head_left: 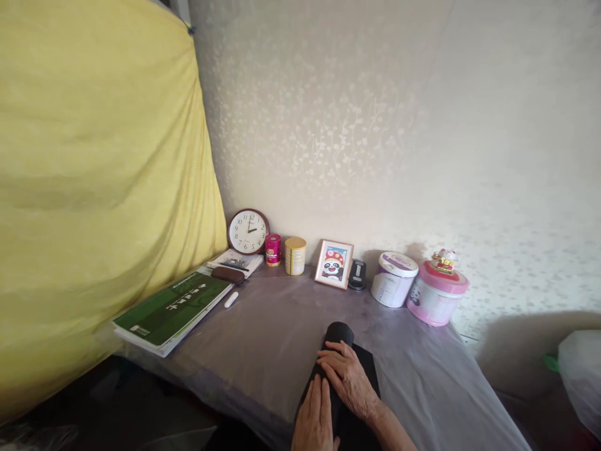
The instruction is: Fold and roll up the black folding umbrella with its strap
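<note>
A sheet of black material, partly rolled up, lies on the table near its front edge. The black roll [339, 334] points away from me, and a flat black part [366, 360] spreads out on its right side. My left hand [313, 416] is at the near left, its fingers together along the top and left of the roll and its thumb tip showing on the right. Farther up, my right hand [350, 379] lies across the roll from the right, fingers bent over it. Both palms are hidden.
Along the wall stand a round clock [248, 232], a pink tin [273, 250], a yellow-lidded can [295, 257], a framed panda picture [333, 264], a black stapler-like object [357, 275], and two tubs [393, 288]. A green book [176, 307] and a white pen-like object [231, 300] lie left.
</note>
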### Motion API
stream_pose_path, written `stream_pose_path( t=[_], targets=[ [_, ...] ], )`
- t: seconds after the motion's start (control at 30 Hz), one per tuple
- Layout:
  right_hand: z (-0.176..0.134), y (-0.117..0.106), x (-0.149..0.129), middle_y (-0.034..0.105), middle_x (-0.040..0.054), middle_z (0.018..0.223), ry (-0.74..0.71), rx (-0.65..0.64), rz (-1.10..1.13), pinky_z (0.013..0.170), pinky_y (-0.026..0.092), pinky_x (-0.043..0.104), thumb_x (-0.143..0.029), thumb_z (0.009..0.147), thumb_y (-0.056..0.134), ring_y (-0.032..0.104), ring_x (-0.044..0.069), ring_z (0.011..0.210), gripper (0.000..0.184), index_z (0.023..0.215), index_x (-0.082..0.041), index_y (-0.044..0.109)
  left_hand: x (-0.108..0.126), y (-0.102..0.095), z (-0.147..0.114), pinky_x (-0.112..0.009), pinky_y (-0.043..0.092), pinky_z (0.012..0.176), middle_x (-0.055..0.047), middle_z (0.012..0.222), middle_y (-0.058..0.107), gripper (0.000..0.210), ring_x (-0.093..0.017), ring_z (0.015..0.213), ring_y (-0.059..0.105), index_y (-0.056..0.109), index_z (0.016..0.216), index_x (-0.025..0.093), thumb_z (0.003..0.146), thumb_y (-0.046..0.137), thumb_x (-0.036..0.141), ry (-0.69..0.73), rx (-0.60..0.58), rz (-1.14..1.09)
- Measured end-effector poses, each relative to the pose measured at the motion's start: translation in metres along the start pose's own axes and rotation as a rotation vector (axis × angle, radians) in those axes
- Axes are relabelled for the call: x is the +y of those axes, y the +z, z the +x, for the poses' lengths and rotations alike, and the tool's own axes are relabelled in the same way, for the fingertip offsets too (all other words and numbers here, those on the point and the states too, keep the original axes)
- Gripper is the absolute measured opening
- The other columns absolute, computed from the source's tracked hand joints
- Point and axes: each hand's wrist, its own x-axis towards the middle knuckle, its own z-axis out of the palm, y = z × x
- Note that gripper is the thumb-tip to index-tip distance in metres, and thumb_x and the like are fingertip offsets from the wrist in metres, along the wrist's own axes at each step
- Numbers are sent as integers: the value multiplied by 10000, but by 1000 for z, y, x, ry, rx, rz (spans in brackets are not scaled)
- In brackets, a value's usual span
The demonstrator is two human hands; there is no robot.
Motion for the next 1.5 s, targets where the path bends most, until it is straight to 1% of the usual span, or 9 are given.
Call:
stream_pose_path(
  t=[0.1,0.3,0.5,0.67,0.83,0.93,1.03,1.27,1.5],
  targets=[
    [9,4,14,660,23,1092,18,-17,-12,1063,207,461,-262,933,315,462,194,1181,341,996,-244,650,1,-4,2,-375,290,1086,-117,1461,207,800,-273,1340,236,240,1375,118,650,579,128,-16,-47,-6],
    [30,9,41,681,27,1030,49,9,-24,1065,190,466,-286,935,301,489,200,1150,374,955,-245,671,5,-21,2,-367,229,1094,-96,1481,129,854,-257,1360,167,170,1390,165,640,576,124,-67,-182,-71],
    [43,14,64,667,52,1064,132,103,-10,1000,333,378,-303,920,285,532,196,1101,393,978,-217,664,13,-40,1,-311,200,1092,-94,1491,109,892,-227,1368,147,111,1391,195,627,549,50,-131,-283,-82],
    [34,4,77,647,93,1098,428,222,-46,954,388,326,-327,867,336,574,207,1054,374,1061,-171,614,19,-45,-1,-302,223,1082,-103,1482,166,895,-227,1357,195,141,1385,182,586,494,-13,-152,-247,-81],
    [-9,-17,91,681,124,937,738,292,1,794,463,324,-381,824,323,637,238,881,401,964,-139,610,18,-49,-4,-295,236,1079,-89,1483,178,889,-214,1354,210,130,1388,189,600,500,12,-119,-215,-112],
    [-35,-23,90,680,104,876,813,235,130,638,488,289,-430,798,313,644,219,759,418,911,-161,611,16,-52,-6,-304,231,1082,-96,1486,169,881,-219,1355,208,111,1392,173,614,503,41,-84,-223,-128],
    [-49,-21,78,674,90,917,857,204,266,507,470,251,-472,771,320,642,214,765,442,917,-173,611,13,-55,-9,-309,222,1088,-106,1491,149,902,-224,1359,194,74,1396,149,613,515,71,-56,-237,-143],
    [-46,-14,45,690,80,805,787,322,178,699,460,285,-492,767,383,635,234,807,403,794,-174,629,8,-56,-21,-259,190,1097,-100,1497,140,953,-195,1367,163,16,1399,125,583,496,17,-25,-189,-188],
    [-36,-6,48,691,87,783,801,332,55,677,444,279,-369,801,385,651,227,778,292,740,-191,608,10,-49,-20,-235,156,1101,-120,1491,153,924,-180,1362,173,53,1398,80,571,451,-28,-27,-144,-186]
  ],
)
